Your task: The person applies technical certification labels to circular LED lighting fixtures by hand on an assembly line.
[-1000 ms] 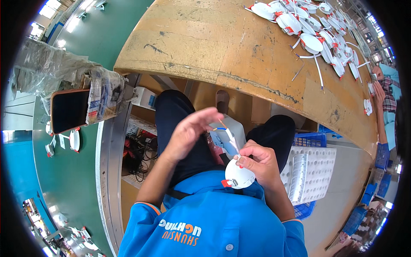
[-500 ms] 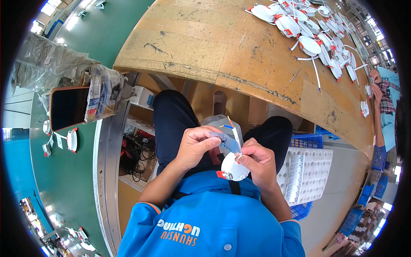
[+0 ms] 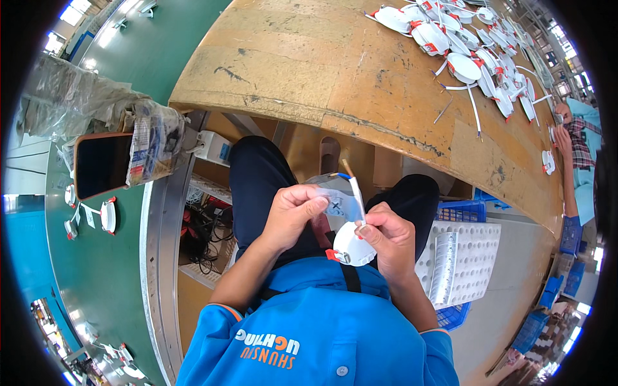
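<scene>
Through the head camera I have the left hand in view, its thumb and fingers pinching the left end of a small translucent printed film label. The label's right edge lies against a thin white sheathed cable with blue and brown wire ends at its far tip; I cannot tell whether it is stuck there.

I see the right hand gripping the near part of that cable between thumb and fingers, right at the rim of a round white lamp. The lamp hangs just below the grip, in front of the bright blue shirt, with a red-tipped spring clip on its left side.

Beyond the knees I have a worn brown wooden bench, where a heap of similar white lamps with red clips lies at the far right. To the right, near the knee, I see a white tray with rows of round holes over a blue plastic basket. On the left, a dark-screened phone stands beside a plastic-wrapped bracket.
</scene>
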Tool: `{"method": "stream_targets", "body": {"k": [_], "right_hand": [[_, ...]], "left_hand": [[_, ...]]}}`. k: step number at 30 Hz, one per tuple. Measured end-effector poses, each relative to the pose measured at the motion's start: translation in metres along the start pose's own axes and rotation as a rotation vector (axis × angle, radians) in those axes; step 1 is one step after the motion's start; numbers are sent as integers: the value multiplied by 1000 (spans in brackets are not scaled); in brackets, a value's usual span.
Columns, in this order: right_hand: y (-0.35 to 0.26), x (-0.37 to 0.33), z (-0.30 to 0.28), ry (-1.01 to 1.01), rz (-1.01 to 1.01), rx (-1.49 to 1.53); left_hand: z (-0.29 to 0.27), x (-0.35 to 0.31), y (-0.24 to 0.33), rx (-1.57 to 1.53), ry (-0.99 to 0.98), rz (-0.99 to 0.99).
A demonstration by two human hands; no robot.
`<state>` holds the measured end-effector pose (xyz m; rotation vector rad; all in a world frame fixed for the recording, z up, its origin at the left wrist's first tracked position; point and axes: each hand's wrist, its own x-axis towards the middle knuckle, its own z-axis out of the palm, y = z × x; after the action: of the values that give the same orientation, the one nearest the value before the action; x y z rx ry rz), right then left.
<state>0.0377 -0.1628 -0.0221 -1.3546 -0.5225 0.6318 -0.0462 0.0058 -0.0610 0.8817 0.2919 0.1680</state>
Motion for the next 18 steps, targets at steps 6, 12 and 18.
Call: {"method": "stream_targets", "body": {"k": [6,12,18], "right_hand": [[-3,-1,0,-5,203,251],[-2,-2,0,-23,213,303],[-1,-3,-3,-9,242,254]], "left_hand": [[13,7,6,-147,-105,-88],[25,11,14,60,-71,-253],[27,11,9,47,-18,-270]]}}
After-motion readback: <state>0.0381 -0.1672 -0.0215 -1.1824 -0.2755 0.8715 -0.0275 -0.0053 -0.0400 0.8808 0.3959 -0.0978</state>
